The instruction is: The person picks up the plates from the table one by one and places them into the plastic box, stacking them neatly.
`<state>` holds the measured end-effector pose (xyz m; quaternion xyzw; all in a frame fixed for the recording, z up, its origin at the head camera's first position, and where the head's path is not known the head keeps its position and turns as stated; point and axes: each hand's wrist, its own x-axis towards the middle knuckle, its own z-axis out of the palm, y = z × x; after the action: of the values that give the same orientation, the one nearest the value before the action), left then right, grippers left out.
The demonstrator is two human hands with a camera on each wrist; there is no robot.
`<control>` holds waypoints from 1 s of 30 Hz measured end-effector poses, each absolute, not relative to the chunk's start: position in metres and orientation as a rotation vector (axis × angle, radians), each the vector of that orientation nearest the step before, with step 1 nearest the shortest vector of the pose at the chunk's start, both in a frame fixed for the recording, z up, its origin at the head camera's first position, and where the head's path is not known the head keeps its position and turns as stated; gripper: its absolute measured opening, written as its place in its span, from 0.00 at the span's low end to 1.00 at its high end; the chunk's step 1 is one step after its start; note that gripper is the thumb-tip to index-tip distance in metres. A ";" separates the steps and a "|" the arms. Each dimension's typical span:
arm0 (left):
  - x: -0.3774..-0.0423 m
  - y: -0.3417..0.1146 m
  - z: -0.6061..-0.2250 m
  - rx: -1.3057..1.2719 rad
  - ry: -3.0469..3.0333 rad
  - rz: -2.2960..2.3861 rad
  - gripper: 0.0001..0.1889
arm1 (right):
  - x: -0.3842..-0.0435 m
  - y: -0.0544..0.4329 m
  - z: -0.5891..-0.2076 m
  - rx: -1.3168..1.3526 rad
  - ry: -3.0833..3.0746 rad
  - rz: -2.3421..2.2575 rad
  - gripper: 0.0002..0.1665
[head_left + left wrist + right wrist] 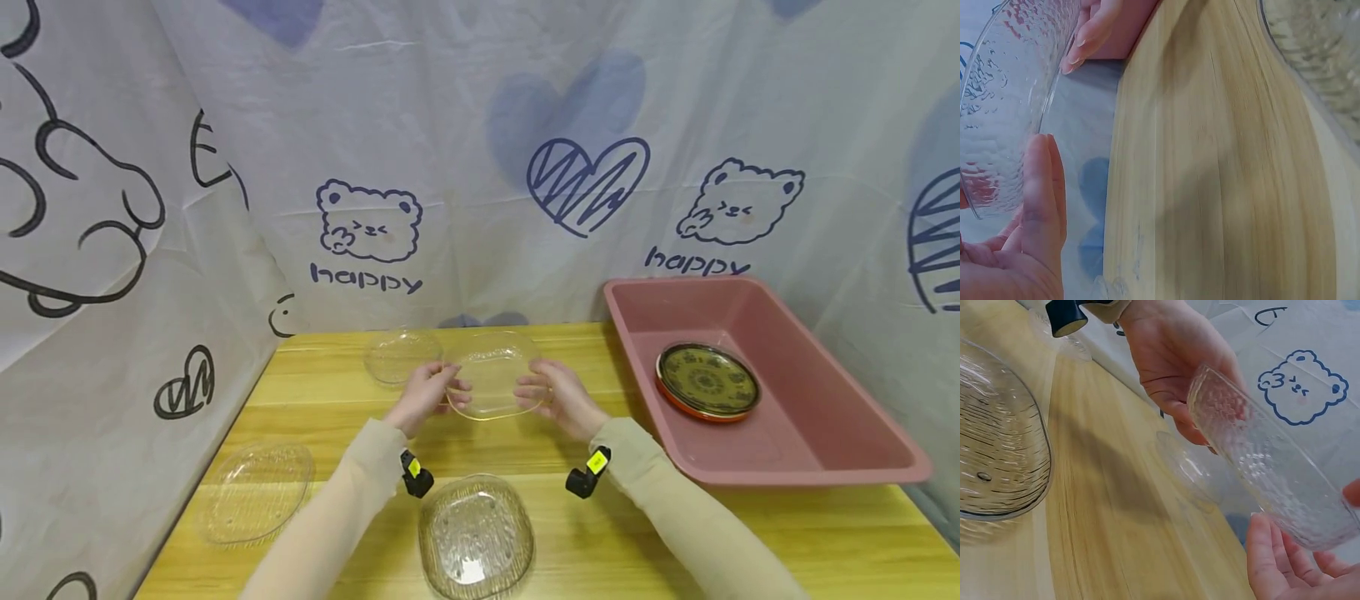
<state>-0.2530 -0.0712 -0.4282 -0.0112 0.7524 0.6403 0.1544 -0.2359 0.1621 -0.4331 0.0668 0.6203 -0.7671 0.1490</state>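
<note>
Between both hands, a clear textured plastic or glass dish is held up above the far part of the table. My left hand grips its left side, thumb at the rim and fingers beneath. On the opposite side my right hand holds it the same way. The left wrist view shows the rippled wall of the dish at the fingers of the left hand. In the right wrist view the dish is tilted, with the right hand under its edge.
A smoky square dish sits near the front. Clear dishes lie at the left and behind the left hand, the far dish. A pink tub on the right contains a round dark-patterned dish with orange edge. Printed cloth hangs behind.
</note>
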 end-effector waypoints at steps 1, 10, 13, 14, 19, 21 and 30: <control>-0.253 -0.071 -0.428 -0.024 2.137 1.841 0.22 | -0.236 0.162 -0.433 0.196 1.789 -2.196 0.31; -0.253 -0.068 -0.431 0.023 1.994 1.838 0.29 | -0.238 0.163 -0.436 0.243 1.843 -2.156 0.31; -0.253 -0.068 -0.432 0.031 1.985 1.827 0.29 | -0.238 0.163 -0.437 0.250 1.848 -2.152 0.31; -0.253 -0.068 -0.432 0.037 1.983 1.826 0.29 | -0.238 0.163 -0.438 0.250 1.850 -2.151 0.31; -0.253 -0.068 -0.434 0.064 1.956 1.798 0.30 | -0.238 0.165 -0.437 0.239 1.857 -2.153 0.32; -0.253 -0.068 -0.434 0.073 1.943 1.788 0.31 | -0.238 0.167 -0.437 0.223 1.867 -2.145 0.32; -0.254 -0.067 -0.433 0.059 1.898 1.828 0.31 | -0.237 0.169 -0.433 0.255 1.872 -2.150 0.32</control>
<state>-0.2535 -0.0675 -0.4330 0.0215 0.6973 0.6713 0.2502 -0.2365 0.1693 -0.4328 0.0883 0.6478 -0.7438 0.1393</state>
